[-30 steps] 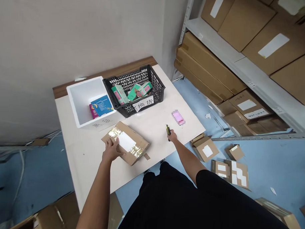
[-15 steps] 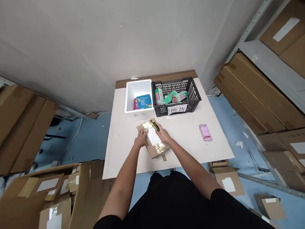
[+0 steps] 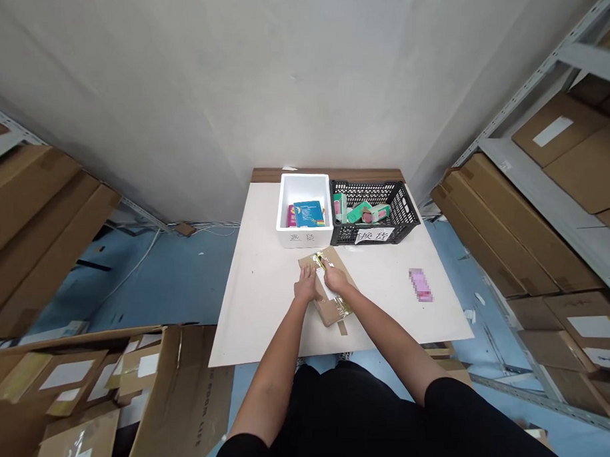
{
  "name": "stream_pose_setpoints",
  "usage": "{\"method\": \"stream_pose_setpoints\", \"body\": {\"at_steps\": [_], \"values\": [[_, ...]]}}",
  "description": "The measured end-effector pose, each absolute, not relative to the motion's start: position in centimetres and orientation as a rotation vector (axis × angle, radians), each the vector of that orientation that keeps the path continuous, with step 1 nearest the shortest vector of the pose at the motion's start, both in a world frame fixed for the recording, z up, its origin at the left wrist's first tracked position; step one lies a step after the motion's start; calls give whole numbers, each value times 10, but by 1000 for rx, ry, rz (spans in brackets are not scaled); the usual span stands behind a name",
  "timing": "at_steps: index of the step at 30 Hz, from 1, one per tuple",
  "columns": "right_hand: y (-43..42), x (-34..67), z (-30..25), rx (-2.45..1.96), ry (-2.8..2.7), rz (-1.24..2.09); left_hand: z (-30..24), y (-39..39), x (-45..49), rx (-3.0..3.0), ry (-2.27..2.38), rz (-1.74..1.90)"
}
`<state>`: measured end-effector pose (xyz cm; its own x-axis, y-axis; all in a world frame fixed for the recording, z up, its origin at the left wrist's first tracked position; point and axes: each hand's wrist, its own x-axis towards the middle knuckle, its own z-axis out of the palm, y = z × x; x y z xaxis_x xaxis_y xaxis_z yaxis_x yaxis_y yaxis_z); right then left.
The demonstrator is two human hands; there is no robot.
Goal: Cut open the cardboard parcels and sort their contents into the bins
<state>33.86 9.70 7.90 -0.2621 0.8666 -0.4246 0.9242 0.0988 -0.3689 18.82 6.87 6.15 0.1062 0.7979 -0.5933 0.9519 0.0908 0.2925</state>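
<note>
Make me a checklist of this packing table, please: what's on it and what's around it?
Surface: white table, with a wooden strip along the wall edge.
Things in hand: cardboard parcel, taped, with a white label; yellow-and-black utility knife over its far end.
Clutter: white foam box holding a blue pack; black basket holding green and pink packs; pink item, blurred.
Hands: left hand flat on the cardboard parcel; right hand gripping the utility knife.
Cables: white cables on the floor by the wall.
Surroundings: shelf of cardboard boxes on the right; cartons on the left; blue floor.
</note>
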Motion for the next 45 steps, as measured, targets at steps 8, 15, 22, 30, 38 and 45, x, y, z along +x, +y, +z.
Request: {"method": "stream_pose_setpoints", "body": {"at_steps": [8, 15, 22, 30, 38, 45], "values": [[87, 335, 100, 1841, 2123, -789, 61, 67, 184, 1774, 1678, -254], [61, 350, 114, 1837, 2012, -811, 64, 66, 182, 1794, 1683, -262], [0, 383, 123, 1827, 1940, -861, 62, 67, 182, 1810, 1661, -239], [-61, 441, 146, 1830, 1875, -1000, 62, 68, 181, 1838, 1678, -264], [-53, 473, 114, 2478, 1932, -1164, 71, 57, 177, 1909, 1684, -332], [7, 422, 68, 2635, 1766, -934, 77, 23, 195, 1762, 1902, -389]]}}
